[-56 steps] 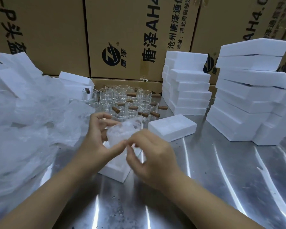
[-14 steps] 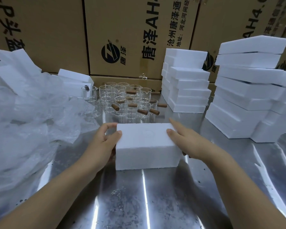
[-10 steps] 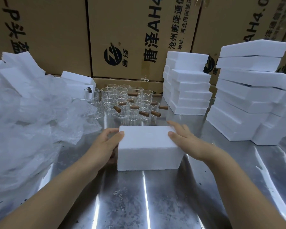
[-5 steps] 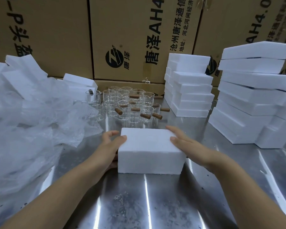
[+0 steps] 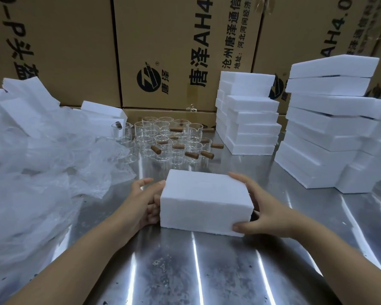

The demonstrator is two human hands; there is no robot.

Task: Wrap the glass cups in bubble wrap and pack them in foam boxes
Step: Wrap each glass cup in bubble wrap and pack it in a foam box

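A closed white foam box (image 5: 204,199) sits in the middle of the steel table, turned slightly and tilted. My left hand (image 5: 144,203) presses against its left end, fingers curled along the side. My right hand (image 5: 260,208) grips its right end, thumb under the front corner and fingers over the top. Behind the box stand several clear glass cups (image 5: 163,139) with brown wooden handles. A big heap of bubble wrap (image 5: 37,172) lies at the left. What the box contains is hidden.
Stacks of white foam boxes (image 5: 249,115) stand at the back middle, and a larger stack (image 5: 330,124) at the right. More foam pieces (image 5: 29,97) lie behind the bubble wrap. Cardboard cartons (image 5: 174,51) wall off the back. The steel table (image 5: 207,271) reflects light in front.
The wrapped cup I held earlier is out of sight and a closed foam box is in my hands. In the last half second my right hand slid round the box's right end and the box turned slightly.
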